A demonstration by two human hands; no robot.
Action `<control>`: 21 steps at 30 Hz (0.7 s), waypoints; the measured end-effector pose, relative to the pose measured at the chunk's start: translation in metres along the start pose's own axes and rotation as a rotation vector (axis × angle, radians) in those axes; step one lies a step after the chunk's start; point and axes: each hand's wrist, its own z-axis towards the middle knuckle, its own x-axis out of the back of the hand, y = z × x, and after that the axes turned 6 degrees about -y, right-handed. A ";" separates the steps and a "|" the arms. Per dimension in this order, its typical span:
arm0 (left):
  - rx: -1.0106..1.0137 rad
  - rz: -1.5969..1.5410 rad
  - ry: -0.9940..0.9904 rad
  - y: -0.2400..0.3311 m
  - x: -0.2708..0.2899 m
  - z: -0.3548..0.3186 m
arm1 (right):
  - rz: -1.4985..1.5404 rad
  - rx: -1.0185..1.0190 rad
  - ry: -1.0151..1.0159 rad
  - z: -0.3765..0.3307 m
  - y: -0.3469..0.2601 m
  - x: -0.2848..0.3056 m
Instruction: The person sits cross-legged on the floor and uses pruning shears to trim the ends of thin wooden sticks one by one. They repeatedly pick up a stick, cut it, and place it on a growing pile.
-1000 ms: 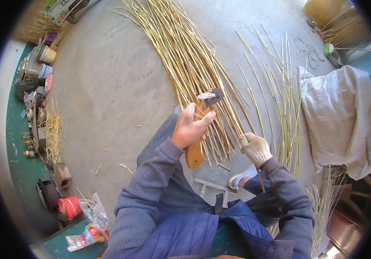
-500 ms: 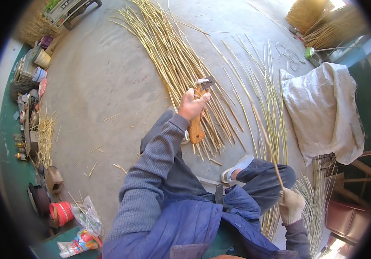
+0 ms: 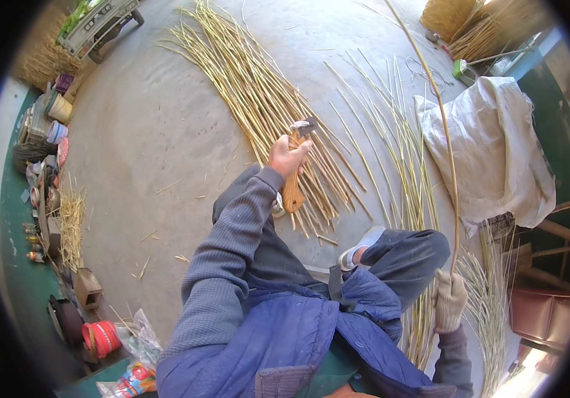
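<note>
My bare left hand (image 3: 285, 158) is closed around a wooden-handled tool (image 3: 292, 195) with a short dark metal head and a white wrapping near its top. Below that hand, a thick bundle of peeled-looking yellow-brown stalks (image 3: 248, 89) lies on the floor. My right hand (image 3: 450, 302), in a pale knitted glove, grips the lower end of one long brown stalk (image 3: 449, 149). It rises from my fist past the far edge of the picture. Thinner greenish stalks (image 3: 407, 152) are spread out between the bundle and a white woven sack (image 3: 490, 152).
Greyish stalks (image 3: 487, 312) lie beside my right arm, near a brown box-like piece (image 3: 540, 317). Along the left wall stand buckets (image 3: 59, 106), a red roll (image 3: 101, 338) and a heap of straw (image 3: 72, 225). A vehicle (image 3: 102, 26) is parked at the far left.
The long stalk in my right hand has swung upright and to the right, off the spread stalks. My right hand has shifted slightly right and up; my left hand still holds the tool.
</note>
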 end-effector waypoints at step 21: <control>0.230 0.099 -0.593 0.048 -0.032 -0.253 | 0.400 0.473 -0.299 0.166 -0.182 -0.200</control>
